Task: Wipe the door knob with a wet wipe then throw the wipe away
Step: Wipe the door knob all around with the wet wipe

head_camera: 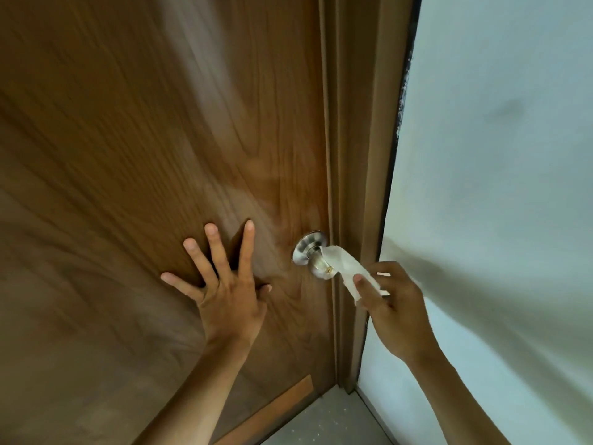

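A silver door knob (pixel 316 259) sticks out of a brown wooden door (pixel 144 139) near its right edge. A white wet wipe (pixel 348 267) is draped over the knob's right side. My right hand (pixel 393 308) pinches the wipe's lower end between thumb and fingers, just right of the knob. My left hand (pixel 224 284) lies flat against the door with fingers spread, a little to the left of the knob, holding nothing.
The brown door frame (pixel 356 155) runs down right of the knob. A pale wall (pixel 497 139) fills the right side. Grey floor (pixel 330 419) shows at the bottom by the door's foot.
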Demonstrator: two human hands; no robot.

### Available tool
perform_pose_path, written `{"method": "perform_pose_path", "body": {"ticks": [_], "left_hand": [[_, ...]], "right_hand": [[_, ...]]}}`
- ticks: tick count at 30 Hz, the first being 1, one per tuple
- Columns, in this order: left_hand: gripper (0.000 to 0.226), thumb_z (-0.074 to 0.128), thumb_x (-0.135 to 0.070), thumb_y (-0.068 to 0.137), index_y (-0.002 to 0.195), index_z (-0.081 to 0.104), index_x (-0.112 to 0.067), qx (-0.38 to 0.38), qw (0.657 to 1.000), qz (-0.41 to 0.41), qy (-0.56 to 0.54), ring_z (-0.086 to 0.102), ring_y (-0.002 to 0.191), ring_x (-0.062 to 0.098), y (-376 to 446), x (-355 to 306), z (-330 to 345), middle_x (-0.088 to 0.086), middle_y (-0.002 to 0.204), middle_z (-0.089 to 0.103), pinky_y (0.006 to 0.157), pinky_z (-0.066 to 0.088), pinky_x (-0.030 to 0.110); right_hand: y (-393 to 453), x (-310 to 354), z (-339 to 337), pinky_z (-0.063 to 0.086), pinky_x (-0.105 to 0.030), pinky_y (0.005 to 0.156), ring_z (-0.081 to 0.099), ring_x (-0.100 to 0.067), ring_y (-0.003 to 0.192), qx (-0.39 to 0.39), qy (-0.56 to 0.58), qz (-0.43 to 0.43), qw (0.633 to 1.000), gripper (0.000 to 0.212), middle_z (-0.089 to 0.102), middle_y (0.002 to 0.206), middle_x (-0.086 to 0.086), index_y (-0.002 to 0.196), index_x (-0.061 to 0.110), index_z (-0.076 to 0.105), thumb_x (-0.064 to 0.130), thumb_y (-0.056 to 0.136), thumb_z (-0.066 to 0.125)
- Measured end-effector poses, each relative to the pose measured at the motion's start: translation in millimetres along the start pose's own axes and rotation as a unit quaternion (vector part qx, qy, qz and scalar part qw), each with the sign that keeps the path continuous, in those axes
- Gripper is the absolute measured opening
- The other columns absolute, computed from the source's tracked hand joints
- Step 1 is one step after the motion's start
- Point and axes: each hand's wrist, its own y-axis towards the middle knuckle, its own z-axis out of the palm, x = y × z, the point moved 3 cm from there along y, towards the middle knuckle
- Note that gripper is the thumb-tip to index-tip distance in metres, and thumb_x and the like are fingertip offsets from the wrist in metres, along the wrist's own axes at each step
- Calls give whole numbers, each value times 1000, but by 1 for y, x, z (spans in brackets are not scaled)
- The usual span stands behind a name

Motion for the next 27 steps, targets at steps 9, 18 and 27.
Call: {"method": "perform_pose_path", "body": {"ticks": [9, 18, 27], "left_hand": [[128, 82, -52, 67, 157, -8, -37, -7, 1000, 1, 11, -38, 142, 37, -1, 2, 6, 13, 158, -37, 99, -4, 82], [127, 81, -52, 68, 156, -9, -38, -12, 1000, -1, 13, -40, 141, 36, -1, 4, 7, 11, 158, -38, 101, -9, 80], [129, 81, -53, 67, 156, -11, -38, -13, 1000, -6, 21, -38, 142, 37, -1, 2, 4, 12, 158, -37, 100, -5, 80]], "right_hand": [[-13, -37, 2, 63, -46, 74, 75, -31, 88, -31, 223, 189, 956, 40, 70, 105, -7, 111, 9, 63, 9, 76, 82], [11, -2, 0, 44, -10, 61, 65, -16, 77, -19, -68, 24, 997, 11, 70, 83, -2, 87, 12, 71, 22, 91, 68], [18, 45, 57, 58, -32, 91, 67, -14, 110, 30, -178, -265, 947, 42, 71, 119, -4, 121, 12, 65, 43, 102, 45]]}}
